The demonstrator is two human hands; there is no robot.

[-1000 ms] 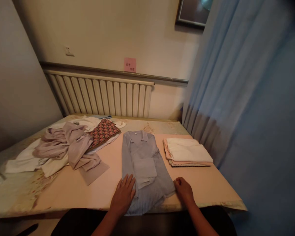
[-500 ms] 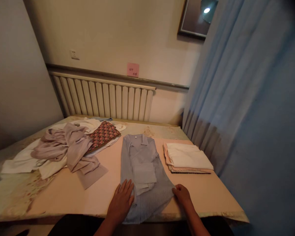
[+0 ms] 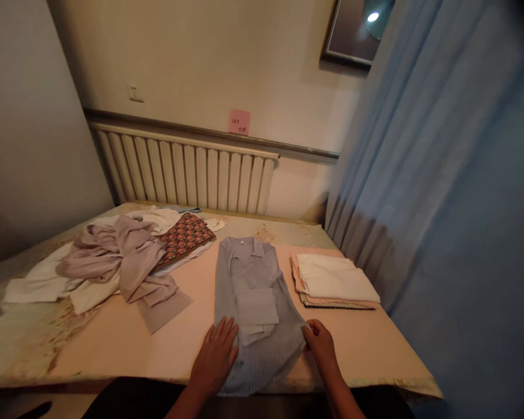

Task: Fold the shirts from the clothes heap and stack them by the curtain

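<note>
A grey-blue pleated shirt [image 3: 255, 265] lies on the table with its collar toward the wall. One side is folded inward and a sleeve cuff rests over its middle. My left hand [image 3: 215, 355] lies flat on the shirt's left edge near the hem, fingers stretched out. At the lower right, my right hand [image 3: 321, 343] pinches the shirt's edge between thumb and fingers. The shirt's hem reaches the table's front edge.
On the left is a loose heap of clothes [image 3: 109, 250] with a red patterned cloth [image 3: 186, 238]. A folded stack of clothes [image 3: 336, 279] sits at right, beside a blue curtain [image 3: 388, 203]. Behind the table [image 3: 170, 355] runs a radiator [image 3: 192, 171].
My right hand has drawn the shirt's right edge slightly inward and up. The left hand has stayed in place on the shirt.
</note>
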